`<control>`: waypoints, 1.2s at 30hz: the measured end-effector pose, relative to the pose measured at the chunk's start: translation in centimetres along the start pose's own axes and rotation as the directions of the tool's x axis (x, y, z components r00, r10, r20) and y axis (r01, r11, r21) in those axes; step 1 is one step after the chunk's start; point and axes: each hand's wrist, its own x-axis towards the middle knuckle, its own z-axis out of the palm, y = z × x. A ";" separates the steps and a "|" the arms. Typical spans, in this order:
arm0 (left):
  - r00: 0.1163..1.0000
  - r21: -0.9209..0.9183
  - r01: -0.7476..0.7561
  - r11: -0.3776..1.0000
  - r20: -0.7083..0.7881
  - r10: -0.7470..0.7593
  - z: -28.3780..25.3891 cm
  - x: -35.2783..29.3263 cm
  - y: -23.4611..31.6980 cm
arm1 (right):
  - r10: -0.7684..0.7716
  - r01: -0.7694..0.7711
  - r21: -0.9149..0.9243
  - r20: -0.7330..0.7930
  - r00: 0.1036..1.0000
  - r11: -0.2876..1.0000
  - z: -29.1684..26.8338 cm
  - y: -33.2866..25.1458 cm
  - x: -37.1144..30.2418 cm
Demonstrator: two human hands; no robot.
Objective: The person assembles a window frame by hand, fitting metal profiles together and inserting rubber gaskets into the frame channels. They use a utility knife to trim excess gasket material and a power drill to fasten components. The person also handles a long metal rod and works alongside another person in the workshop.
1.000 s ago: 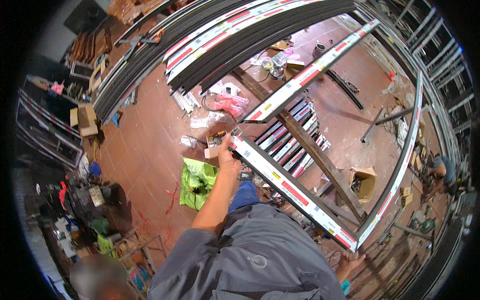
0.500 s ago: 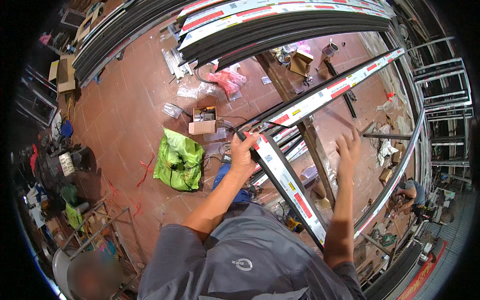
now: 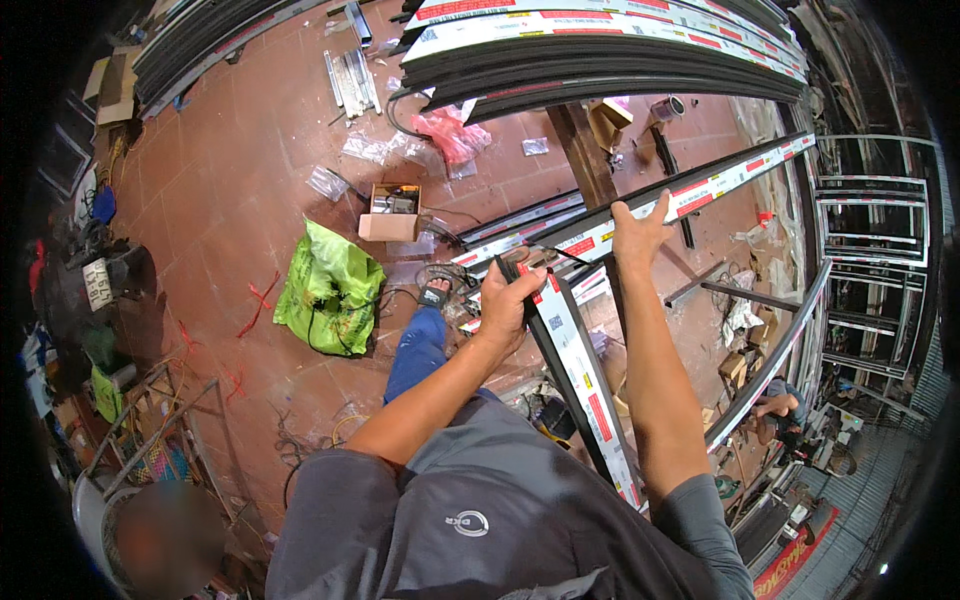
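Note:
My left hand [image 3: 508, 304] is closed round the upper end of a black metal profile [image 3: 578, 380] covered with white and red film. This profile slants down toward my right forearm, and its lower end is hidden by my body and arm. My right hand [image 3: 642, 238] grips the near edge of a longer profile [image 3: 715, 190], thumb and forefinger spread over its film-covered face. That longer piece runs from near my left hand up to the far right. The two profiles lie close at an angle; whether they touch is unclear.
A stack of film-covered profiles [image 3: 600, 55] lies ahead across a brown beam [image 3: 582, 150]. On the tiled floor are a green bag [image 3: 330, 290], a small cardboard box [image 3: 390, 226] and pink plastic [image 3: 450, 137]. Another profile [image 3: 775, 355] stretches along the right. A person [image 3: 780, 405] crouches beyond it.
My right hand, raised in the air before, has come down onto the longer profile. My left hand still holds its profile. The view has shifted, and my leg and sandalled foot show more.

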 end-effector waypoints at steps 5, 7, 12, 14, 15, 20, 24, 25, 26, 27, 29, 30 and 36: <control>1.000 -0.006 -0.001 1.000 -0.019 0.001 1.0 -0.9 0.6 | -0.059 0.058 0.074 0.012 0.998 0.996 0.9 0.0 -0.5; 1.000 0.001 -0.009 1.000 -0.006 0.009 1.0 -0.9 0.6 | -0.104 0.102 0.078 0.011 0.995 0.992 1.1 0.5 -0.3; 1.000 -0.011 -0.016 1.000 0.015 0.016 1.2 -0.5 0.3 | -0.133 0.134 0.112 -0.019 0.991 0.985 1.5 2.1 0.6; 1.000 -0.017 -0.018 1.000 0.022 0.019 1.3 -0.5 0.4 | -0.096 0.097 0.138 -0.017 0.995 0.986 1.4 1.8 0.5; 0.999 -0.015 -0.022 1.000 0.025 0.022 1.2 -0.3 0.3 | -0.082 0.083 0.147 -0.016 0.997 0.986 1.3 1.4 0.4; 0.998 -0.004 -0.056 0.998 0.041 0.056 1.3 0.0 0.1 | -0.100 0.107 0.220 -0.045 0.994 0.970 1.8 2.4 1.1; 0.998 0.002 -0.064 0.998 0.014 0.064 1.3 0.2 0.1 | -0.096 0.111 0.249 -0.068 0.993 0.962 2.0 1.7 0.6; 0.998 -0.006 -0.066 0.998 0.023 0.066 1.2 0.4 0.1 | -0.093 0.108 0.243 -0.070 0.993 0.964 1.9 1.4 0.5; 0.997 -0.013 -0.062 0.998 0.038 0.062 1.2 0.4 0.2 | -0.090 0.108 0.244 -0.082 0.993 0.964 2.0 1.7 0.6; 0.997 -0.011 -0.065 0.998 0.039 0.065 1.3 0.4 0.2 | -0.087 0.108 0.245 -0.093 0.992 0.964 2.2 2.0 0.8; 0.997 -0.007 -0.069 0.998 0.037 0.069 1.5 0.4 0.3 | -0.087 0.108 0.247 -0.096 0.992 0.963 2.2 2.1 0.8; 0.997 -0.006 -0.071 0.997 0.036 0.071 1.5 0.5 0.3 | -0.090 0.109 0.247 -0.087 0.992 0.963 2.1 1.8 0.5; 0.996 -0.009 -0.063 0.998 0.067 0.063 1.7 0.8 0.3 | -0.130 0.143 0.101 -0.131 0.983 0.985 2.2 1.6 0.5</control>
